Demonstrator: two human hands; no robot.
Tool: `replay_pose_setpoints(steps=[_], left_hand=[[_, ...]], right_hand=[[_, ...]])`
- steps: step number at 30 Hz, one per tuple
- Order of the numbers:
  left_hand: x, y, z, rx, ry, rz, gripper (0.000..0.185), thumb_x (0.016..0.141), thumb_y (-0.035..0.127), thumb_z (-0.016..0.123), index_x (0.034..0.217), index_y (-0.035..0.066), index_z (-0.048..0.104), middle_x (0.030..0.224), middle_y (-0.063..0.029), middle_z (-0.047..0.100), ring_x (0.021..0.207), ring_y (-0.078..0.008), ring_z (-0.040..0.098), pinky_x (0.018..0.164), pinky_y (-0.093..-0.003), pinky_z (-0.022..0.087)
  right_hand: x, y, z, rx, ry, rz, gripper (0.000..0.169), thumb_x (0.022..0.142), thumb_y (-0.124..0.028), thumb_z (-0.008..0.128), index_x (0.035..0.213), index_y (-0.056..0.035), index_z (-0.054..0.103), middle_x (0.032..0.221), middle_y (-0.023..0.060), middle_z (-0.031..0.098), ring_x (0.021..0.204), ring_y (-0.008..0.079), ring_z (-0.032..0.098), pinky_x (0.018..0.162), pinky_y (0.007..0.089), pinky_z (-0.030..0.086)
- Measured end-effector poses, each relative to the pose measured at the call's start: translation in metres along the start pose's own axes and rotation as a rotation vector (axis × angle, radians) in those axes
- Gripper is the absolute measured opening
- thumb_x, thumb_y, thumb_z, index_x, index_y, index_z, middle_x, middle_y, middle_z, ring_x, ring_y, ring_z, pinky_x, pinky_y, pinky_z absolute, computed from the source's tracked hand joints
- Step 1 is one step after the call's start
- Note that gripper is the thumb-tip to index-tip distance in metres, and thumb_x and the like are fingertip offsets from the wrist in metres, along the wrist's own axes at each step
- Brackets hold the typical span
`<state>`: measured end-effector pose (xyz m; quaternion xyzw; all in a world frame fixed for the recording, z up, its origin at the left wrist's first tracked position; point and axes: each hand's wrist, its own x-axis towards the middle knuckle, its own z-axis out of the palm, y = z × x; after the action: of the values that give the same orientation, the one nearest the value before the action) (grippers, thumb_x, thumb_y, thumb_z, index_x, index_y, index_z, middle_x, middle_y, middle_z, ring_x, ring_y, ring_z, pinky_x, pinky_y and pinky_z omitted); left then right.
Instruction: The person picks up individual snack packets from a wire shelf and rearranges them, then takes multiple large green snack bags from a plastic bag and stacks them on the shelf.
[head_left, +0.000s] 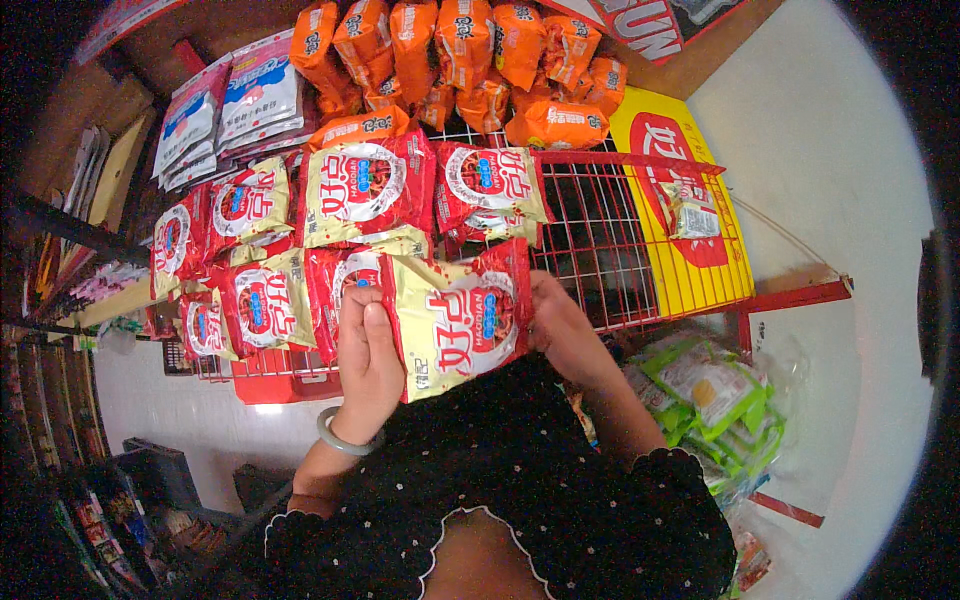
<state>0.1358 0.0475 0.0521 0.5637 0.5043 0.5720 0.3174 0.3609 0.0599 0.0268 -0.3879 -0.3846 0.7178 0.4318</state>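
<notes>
Between my hands is a red and cream snack packet (457, 322), held up in front of the shelf. My left hand (373, 352), with a pale bangle on the wrist, grips its left edge with thumb and fingers. My right hand (559, 322) is at the packet's right edge, slightly blurred; its fingertips are partly hidden behind the packet. Behind them, similar red and cream packets (365, 187) stand in rows on a red wire rack (592, 240). A further small packet (690, 211) lies at the right, over a yellow printed board (652, 135).
Orange snack bags (465, 45) stand along the back, beside stacked white and pink packets (259, 97). Green packets (705, 390) in clear plastic are low at the right. The rack's red front bar (802, 298) juts towards the white wall (840, 187).
</notes>
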Motion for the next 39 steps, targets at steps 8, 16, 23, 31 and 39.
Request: replay_pose_setpoints(steps=[8, 16, 23, 31, 39], left_hand=[[-0.003, 0.004, -0.001, -0.596, -0.112, -0.609, 0.018, 0.098, 0.025, 0.050, 0.091, 0.009, 0.054, 0.055, 0.0055, 0.045, 0.034, -0.0040, 0.028, 0.031, -0.0170, 0.022], [0.012, 0.003, -0.020, -0.425, 0.187, -0.297, 0.031, 0.101, 0.028, 0.037, 0.084, 0.007, 0.051, 0.050, 0.0018, 0.036, 0.037, -0.0057, 0.029, 0.036, -0.0205, 0.024], [0.003, 0.005, -0.005, 0.376, -0.293, 0.606, 0.010, 0.076, 0.010, 0.066, 0.085, 0.007, 0.066, 0.076, -0.0059, 0.063, 0.064, -0.0233, 0.059, 0.059, -0.0351, 0.045], [-0.003, -0.008, 0.045, 0.827, -0.730, 0.588, 0.060, 0.078, 0.035, 0.068, 0.131, 0.015, 0.050, 0.139, -0.0101, 0.043, 0.128, -0.0283, 0.039, 0.107, -0.0439, 0.032], [-0.009, -0.018, 0.051, 0.983, -0.768, 0.544, 0.072, 0.077, 0.045, 0.066, 0.139, 0.016, 0.041, 0.143, -0.0097, 0.039, 0.130, -0.0302, 0.038, 0.111, -0.0468, 0.024]], right_hand=[[-0.014, 0.000, -0.014, -0.014, 0.172, -0.086, 0.029, 0.090, -0.007, 0.058, 0.118, -0.0050, 0.050, 0.111, 0.0055, 0.060, 0.096, 0.0139, 0.059, 0.085, 0.0308, 0.050], [-0.002, 0.012, -0.063, 0.193, 0.384, -0.168, 0.021, 0.093, -0.009, 0.054, 0.113, -0.0045, 0.053, 0.105, 0.0059, 0.062, 0.094, 0.0156, 0.062, 0.081, 0.0321, 0.053], [0.015, 0.037, -0.070, -0.594, 0.511, -0.281, 0.019, 0.090, -0.010, 0.059, 0.105, -0.0003, 0.056, 0.099, 0.0079, 0.063, 0.087, 0.0154, 0.059, 0.080, 0.0279, 0.048], [0.020, 0.029, -0.068, -0.809, 0.576, -0.312, 0.020, 0.092, -0.013, 0.058, 0.107, -0.0007, 0.056, 0.098, 0.0058, 0.063, 0.087, 0.0102, 0.058, 0.076, 0.0251, 0.047], [0.019, -0.055, -0.142, -1.656, 1.148, -0.560, 0.050, 0.082, -0.030, 0.068, 0.118, 0.0002, 0.053, 0.121, 0.0236, 0.053, 0.115, 0.0393, 0.047, 0.098, 0.0490, 0.037]])
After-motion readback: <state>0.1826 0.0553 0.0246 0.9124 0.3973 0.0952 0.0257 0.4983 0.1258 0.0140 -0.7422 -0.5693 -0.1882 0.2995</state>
